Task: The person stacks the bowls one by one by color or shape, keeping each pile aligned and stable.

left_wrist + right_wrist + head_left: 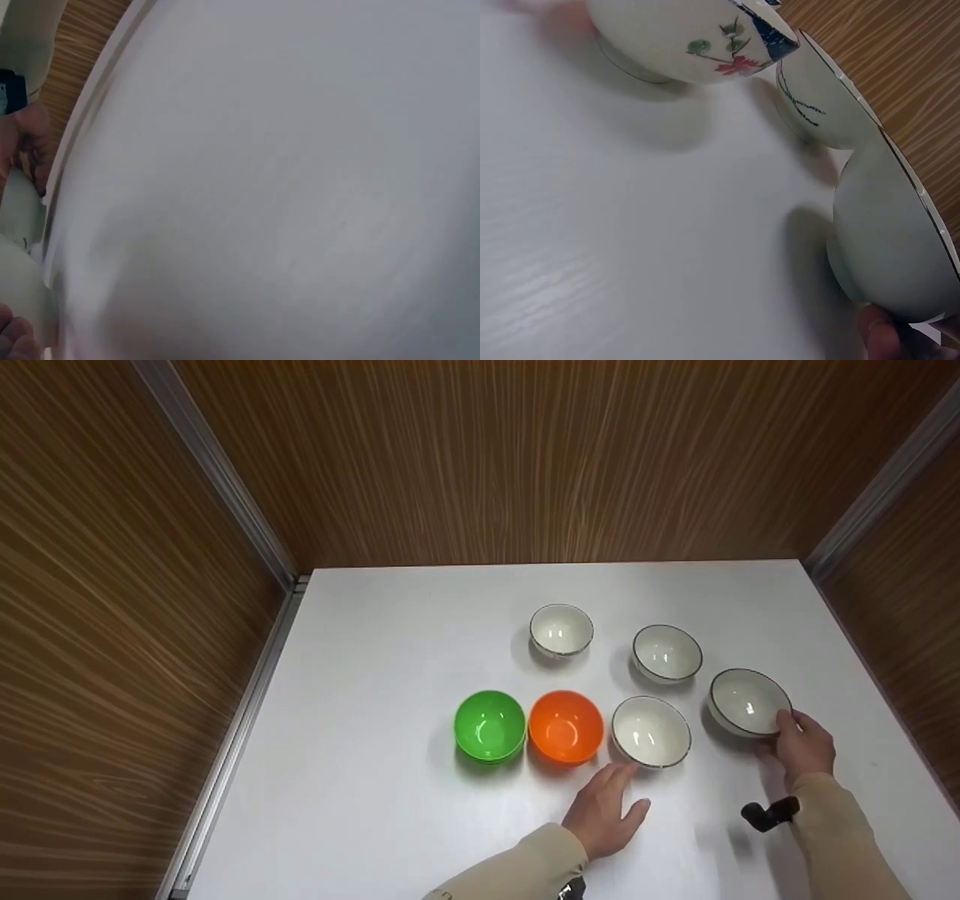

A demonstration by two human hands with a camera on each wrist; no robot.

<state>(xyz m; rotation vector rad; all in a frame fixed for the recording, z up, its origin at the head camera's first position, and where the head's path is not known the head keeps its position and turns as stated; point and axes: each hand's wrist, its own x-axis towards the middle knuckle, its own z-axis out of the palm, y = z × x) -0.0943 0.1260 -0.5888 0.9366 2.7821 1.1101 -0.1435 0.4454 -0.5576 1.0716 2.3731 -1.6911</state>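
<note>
My right hand grips the near right side of a white bowl with a dark rim, thumb at the rim. In the right wrist view, fingertips press low on this bowl's outer wall, by its foot. My left hand is spread, its fingertips right at the near edge of another white bowl and its thumb held apart. That bowl shows a painted red flower and green leaves in the right wrist view. An orange bowl and a green bowl stand in line to its left.
Two more white bowls stand farther back, one behind the orange bowl and one to its right. All sit on a white table. Wood-grain panels enclose its back and sides.
</note>
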